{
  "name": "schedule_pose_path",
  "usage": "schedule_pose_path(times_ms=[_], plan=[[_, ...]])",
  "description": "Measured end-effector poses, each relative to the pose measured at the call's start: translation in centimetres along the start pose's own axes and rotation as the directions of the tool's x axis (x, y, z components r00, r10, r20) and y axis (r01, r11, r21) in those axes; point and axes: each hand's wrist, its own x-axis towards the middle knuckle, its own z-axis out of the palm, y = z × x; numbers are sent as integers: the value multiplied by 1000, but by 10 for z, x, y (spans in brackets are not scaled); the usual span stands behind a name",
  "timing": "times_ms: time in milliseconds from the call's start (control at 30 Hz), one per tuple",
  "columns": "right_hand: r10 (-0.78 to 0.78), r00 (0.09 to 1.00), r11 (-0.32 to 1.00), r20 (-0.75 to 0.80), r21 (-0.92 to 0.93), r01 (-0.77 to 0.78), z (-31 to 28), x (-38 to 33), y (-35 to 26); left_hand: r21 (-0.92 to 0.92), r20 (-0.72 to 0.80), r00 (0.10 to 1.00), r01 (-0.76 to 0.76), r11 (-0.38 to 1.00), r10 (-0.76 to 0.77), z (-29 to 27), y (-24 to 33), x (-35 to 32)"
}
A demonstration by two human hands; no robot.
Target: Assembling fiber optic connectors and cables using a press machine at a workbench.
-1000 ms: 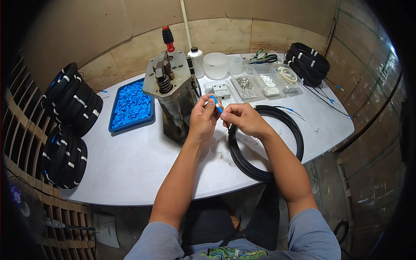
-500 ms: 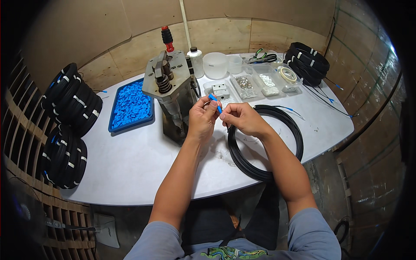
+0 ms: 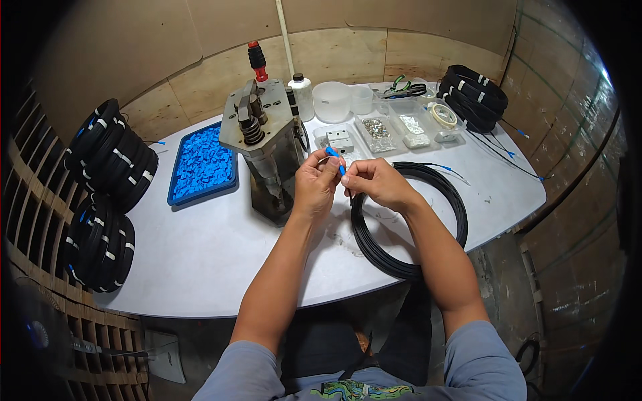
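Above the table, my left hand [image 3: 315,184] is closed, pinching the upper part of a slim blue cable connector [image 3: 342,170] between thumb and fingers. My right hand [image 3: 380,182] pinches the black cable at the lower end of that connector; its fingertips partly hide the join. The cable belongs to a large black cable coil [image 3: 461,217] lying flat under my right forearm. From the coil's far side another cable end with a blue piece [image 3: 446,168] sticks out to the right.
A metal press [image 3: 264,147] stands left of my hands, beside a blue tray [image 3: 235,182] of small blue parts. Clear boxes of small parts [image 3: 380,134], a white tub [image 3: 332,101] and a bottle [image 3: 302,97] line the back. Tied cable coils [image 3: 110,160] are stacked at left, others [image 3: 473,97] back right.
Both hands have shifted very slightly to the right with the connector. Their grips look the same.
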Motion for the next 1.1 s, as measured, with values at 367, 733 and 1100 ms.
schedule_pose_path(times_ms=[367, 733, 1100], plan=[[-72, 988, 997, -133, -51, 66, 11, 1, 1, -60, -21, 986, 163, 985, -165, -1, 18, 0], [-138, 980, 990, -143, -34, 134, 13, 1, 0, -84, 52, 959, 281, 956, -277, -9, 20, 0], [-142, 978, 987, -153, -96, 128, 14, -1, -1, -65, 22, 989, 150, 986, -149, -6, 17, 0]])
